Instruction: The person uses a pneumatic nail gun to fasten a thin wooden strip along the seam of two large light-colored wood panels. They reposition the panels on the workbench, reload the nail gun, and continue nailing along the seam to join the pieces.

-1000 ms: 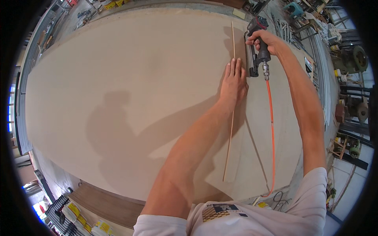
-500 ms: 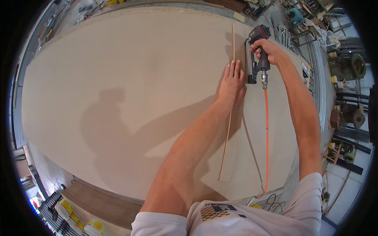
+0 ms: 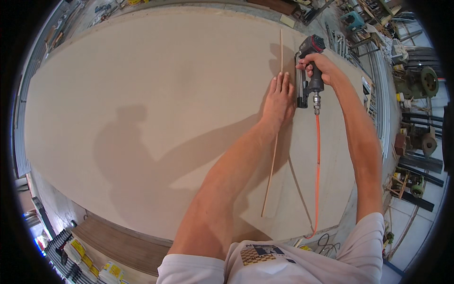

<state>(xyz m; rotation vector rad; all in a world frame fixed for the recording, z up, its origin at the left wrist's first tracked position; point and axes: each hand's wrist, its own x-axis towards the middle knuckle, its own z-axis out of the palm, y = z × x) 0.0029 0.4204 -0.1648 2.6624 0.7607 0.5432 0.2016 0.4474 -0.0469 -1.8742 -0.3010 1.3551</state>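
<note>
A thin wooden strip (image 3: 282, 53) lies lengthwise on a large pale board (image 3: 189, 71), toward its right side. My left hand (image 3: 280, 97) rests over the strip, fingers stretched out and lying flat, hiding its middle part. Just to the right, my right hand (image 3: 318, 66) is closed round the grip of a black air nail gun (image 3: 316, 83). The gun is held beside my left hand, its nose pointing away from my view. An orange air hose (image 3: 318, 151) runs from the gun's metal fitting toward me, down to the board's near edge.
Metal lengths (image 3: 380, 90) line the floor on the right, with machines and coils beyond. A blue-green stool (image 3: 353, 20) stands at the far right. Near left are a brown plank (image 3: 123, 241) and yellow-and-white packages (image 3: 112, 272). My shadow falls across the board.
My right hand has brought the nail gun slightly nearer to me, and the hose has shifted a little left. My left hand stays in place on the strip.
</note>
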